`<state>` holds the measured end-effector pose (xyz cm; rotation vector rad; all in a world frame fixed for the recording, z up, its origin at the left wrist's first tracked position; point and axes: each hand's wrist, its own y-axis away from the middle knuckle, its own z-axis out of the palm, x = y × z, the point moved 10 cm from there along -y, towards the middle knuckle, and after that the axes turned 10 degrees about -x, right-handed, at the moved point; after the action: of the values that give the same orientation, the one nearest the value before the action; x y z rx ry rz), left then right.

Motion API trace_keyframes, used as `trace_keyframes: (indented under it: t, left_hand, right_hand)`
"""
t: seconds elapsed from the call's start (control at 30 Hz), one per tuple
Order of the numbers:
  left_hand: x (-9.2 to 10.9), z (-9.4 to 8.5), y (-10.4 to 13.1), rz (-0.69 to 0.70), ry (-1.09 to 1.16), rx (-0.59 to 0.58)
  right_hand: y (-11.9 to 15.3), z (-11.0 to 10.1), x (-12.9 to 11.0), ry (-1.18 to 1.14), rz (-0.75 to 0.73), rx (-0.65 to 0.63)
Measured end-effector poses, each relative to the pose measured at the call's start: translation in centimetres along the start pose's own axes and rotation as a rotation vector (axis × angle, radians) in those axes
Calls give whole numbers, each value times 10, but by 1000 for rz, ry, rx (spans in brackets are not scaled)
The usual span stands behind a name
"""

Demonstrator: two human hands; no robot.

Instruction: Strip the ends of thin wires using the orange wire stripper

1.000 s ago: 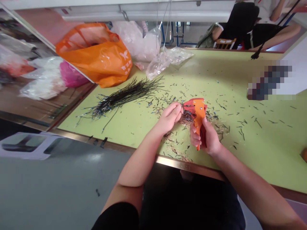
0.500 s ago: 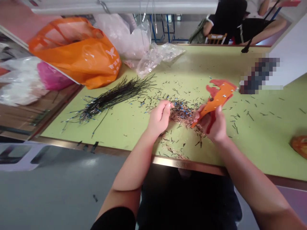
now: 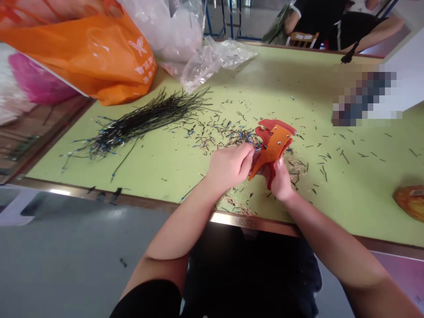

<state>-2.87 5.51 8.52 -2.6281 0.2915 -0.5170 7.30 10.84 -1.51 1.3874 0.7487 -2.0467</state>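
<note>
My right hand [image 3: 281,179] is wrapped round the handles of an orange and red wire stripper [image 3: 276,141], its jaws turned towards the left. My left hand [image 3: 232,164] is closed in a pinch right beside those jaws, on a thin black wire. Most of that wire is hidden by the hand; a blue-tipped end [image 3: 188,194] shows to the left of the forearm. Under and behind both hands lie scraps of black insulation, blue bits and copper strands [image 3: 240,134]. A long bundle of black wires [image 3: 149,117] with blue ends lies to the left.
An orange bag [image 3: 109,57] and clear plastic bags [image 3: 215,62] stand at the back left. An amber-coloured item [image 3: 410,201] sits by the right edge. Black clips [image 3: 115,195] hang on the table's front edge. Another person [image 3: 318,22] sits beyond the table.
My right hand has brought the wire stripper leftwards and lower, up to my left hand. My left hand has moved slightly right, and the view has shifted a little.
</note>
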Motion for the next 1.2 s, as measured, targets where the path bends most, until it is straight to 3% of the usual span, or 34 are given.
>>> trace_keyframes:
  t: [0.23, 0.63, 1.07, 1.2]
  left_hand:
    - [6, 1, 1, 24, -23, 1]
    - [14, 0, 1, 53, 69, -35]
    - [17, 7, -1, 74, 140, -85]
    - [14, 10, -1, 46, 173, -120]
  right_hand:
    - [3, -12, 8, 64, -3, 88]
    - [5, -7, -6, 67, -64, 90]
    - [9, -21, -8, 188, -55, 206]
    - [9, -13, -8, 176, -10, 145]
